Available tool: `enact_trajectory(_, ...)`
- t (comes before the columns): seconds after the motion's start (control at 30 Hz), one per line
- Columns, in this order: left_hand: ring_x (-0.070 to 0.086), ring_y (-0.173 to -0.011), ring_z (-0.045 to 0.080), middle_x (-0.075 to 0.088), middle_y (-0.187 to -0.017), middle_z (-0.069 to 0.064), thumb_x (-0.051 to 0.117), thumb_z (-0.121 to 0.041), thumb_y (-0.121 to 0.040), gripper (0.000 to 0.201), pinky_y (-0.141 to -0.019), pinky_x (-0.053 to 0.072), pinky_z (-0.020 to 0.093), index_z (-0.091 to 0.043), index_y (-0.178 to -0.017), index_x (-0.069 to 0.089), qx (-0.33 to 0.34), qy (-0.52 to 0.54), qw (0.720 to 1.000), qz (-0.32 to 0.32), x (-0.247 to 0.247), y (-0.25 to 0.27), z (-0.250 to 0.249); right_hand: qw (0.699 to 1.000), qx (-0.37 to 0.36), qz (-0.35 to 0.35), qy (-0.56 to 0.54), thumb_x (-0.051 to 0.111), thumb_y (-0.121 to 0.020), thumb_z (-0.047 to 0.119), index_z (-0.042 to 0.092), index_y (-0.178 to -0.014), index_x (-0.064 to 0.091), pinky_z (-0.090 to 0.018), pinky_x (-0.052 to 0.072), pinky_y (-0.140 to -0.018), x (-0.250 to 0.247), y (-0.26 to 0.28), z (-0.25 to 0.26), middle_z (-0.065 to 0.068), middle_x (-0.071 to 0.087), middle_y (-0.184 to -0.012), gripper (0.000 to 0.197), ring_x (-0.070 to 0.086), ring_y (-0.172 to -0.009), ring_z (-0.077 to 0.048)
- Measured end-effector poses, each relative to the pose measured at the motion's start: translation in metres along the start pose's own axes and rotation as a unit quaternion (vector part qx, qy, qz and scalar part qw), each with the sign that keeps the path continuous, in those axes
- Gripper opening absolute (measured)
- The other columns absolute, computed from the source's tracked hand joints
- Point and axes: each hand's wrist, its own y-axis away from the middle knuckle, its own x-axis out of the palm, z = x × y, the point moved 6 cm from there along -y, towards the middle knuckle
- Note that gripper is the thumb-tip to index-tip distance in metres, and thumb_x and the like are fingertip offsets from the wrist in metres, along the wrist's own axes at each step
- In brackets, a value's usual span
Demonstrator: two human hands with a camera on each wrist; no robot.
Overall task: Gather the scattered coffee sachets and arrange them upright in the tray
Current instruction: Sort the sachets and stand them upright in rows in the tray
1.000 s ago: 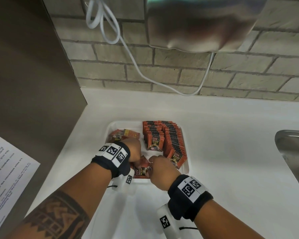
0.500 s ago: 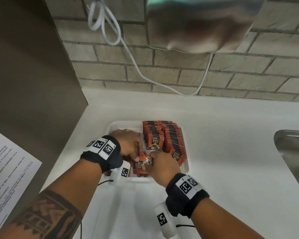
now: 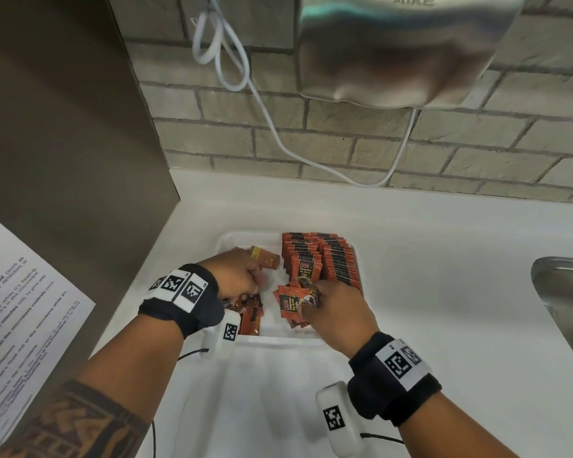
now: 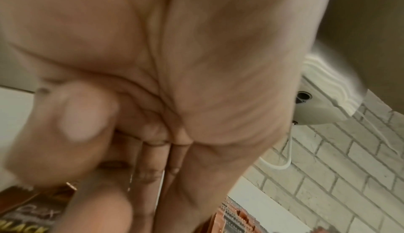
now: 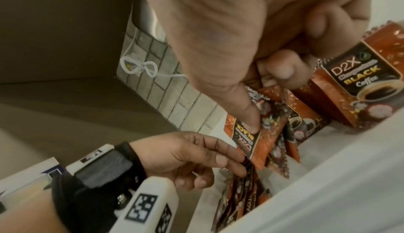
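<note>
Here the white tray (image 3: 235,238) sits on the white surface (image 3: 444,276) below a brick wall, and two rows of orange coffee sachets (image 3: 331,259) stand upright along its right side, packed edge to edge. The right hand (image 3: 336,312) pinches a small bundle of sachets (image 3: 290,305) between thumb and curled fingers (image 5: 282,67), held tilted at the near end of the standing rows (the print reads "D2X Black Coffee"). The left hand (image 3: 237,276) lies over the left part of the tray, fingers bent down onto a loose pile of sachets (image 3: 250,317) lying flat there; in the right wrist view its fingertips (image 5: 220,160) touch their edges, though whether they actually clasp any cannot be told. Another loose sachet (image 3: 267,259) lies flat just beyond the left hand's knuckles. A steel hand dryer (image 3: 401,51) hangs on the wall above, its white cord (image 3: 272,133) looping down, and a steel sink (image 3: 566,299) shows at the right edge.
</note>
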Motion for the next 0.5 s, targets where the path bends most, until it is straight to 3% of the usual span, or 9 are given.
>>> enact_trajectory(0.07,0.062,-0.065,0.015,0.075,-0.093,0.005,0.064,-0.012,-0.093,0.016,-0.061,0.051,0.026,-0.017,-0.104,0.073,0.002,0.006,1.0,-0.02,-0.001,0.001,0.0,1.0,0.0,-0.002,-0.025,0.064,-0.088,0.026,0.034,-0.097,0.067,-0.022,0.053,-0.073,-0.005,0.003,-0.003,0.017,0.069,-0.09,0.012,0.064,-0.083,-0.004)
enact_trajectory(0.13,0.063,-0.081,0.012,0.068,-0.091,-0.008,0.064,-0.01,-0.091,0.016,-0.07,0.047,0.023,-0.019,-0.1,0.075,0.015,-0.001,0.996,-0.082,-0.009,0.0,-0.002,0.999,-0.013,-0.012,-0.04,0.066,-0.09,0.025,0.037,-0.088,0.062,-0.008,0.042,-0.061,-0.013,0.007,-0.003,0.023,0.062,-0.079,0.013,0.059,-0.073,0.006)
enact_trajectory(0.2,0.06,-0.096,0.013,0.064,-0.102,-0.01,0.063,-0.013,-0.09,0.018,-0.081,0.048,0.024,-0.023,-0.096,0.076,0.031,-0.051,0.991,-0.116,-0.015,-0.005,-0.009,0.998,-0.023,-0.011,-0.057,0.068,-0.091,0.023,0.036,-0.086,0.06,-0.004,0.038,-0.055,-0.018,0.012,-0.005,0.026,0.058,-0.074,0.016,0.055,-0.066,0.014)
enact_trajectory(0.27,0.049,-0.12,0.022,0.048,-0.135,-0.002,0.062,-0.024,-0.092,0.024,-0.098,0.047,0.034,-0.029,-0.112,0.073,0.024,-0.178,0.981,-0.077,-0.006,-0.012,-0.017,0.998,-0.022,-0.005,-0.062,0.068,-0.091,0.025,0.031,-0.091,0.065,-0.003,0.038,-0.056,-0.019,0.015,-0.008,0.023,0.063,-0.08,0.007,0.056,-0.069,0.012)
enact_trajectory(0.33,0.03,-0.135,0.032,0.024,-0.154,-0.002,0.057,-0.037,-0.091,0.045,-0.106,0.039,0.044,-0.031,-0.136,0.057,-0.011,-0.278,0.96,-0.019,0.009,-0.025,-0.015,0.998,-0.021,-0.006,-0.057,0.068,-0.09,0.028,0.026,-0.098,0.07,-0.004,0.039,-0.059,-0.021,0.018,-0.011,0.017,0.07,-0.092,0.008,0.061,-0.078,0.005)
enact_trajectory(0.43,0.026,-0.14,0.034,0.025,-0.159,-0.004,0.051,-0.054,-0.076,0.071,-0.11,0.035,0.051,-0.034,-0.143,0.045,-0.066,-0.303,0.951,0.02,0.023,-0.044,0.0,0.998,-0.019,-0.016,-0.061,0.068,-0.09,0.032,0.025,-0.103,0.072,-0.009,0.043,-0.065,-0.026,0.018,-0.016,0.013,0.073,-0.099,0.015,0.065,-0.085,-0.002)
enact_trajectory(0.5,0.028,-0.14,0.035,0.028,-0.158,-0.001,0.052,-0.057,-0.071,0.078,-0.11,0.035,0.051,-0.035,-0.145,0.042,-0.09,-0.306,0.948,0.016,0.023,-0.049,0.004,0.997,-0.013,-0.019,-0.068,0.069,-0.09,0.033,0.025,-0.104,0.072,-0.01,0.043,-0.065,-0.029,0.019,-0.019,0.013,0.072,-0.099,0.016,0.065,-0.084,-0.003)
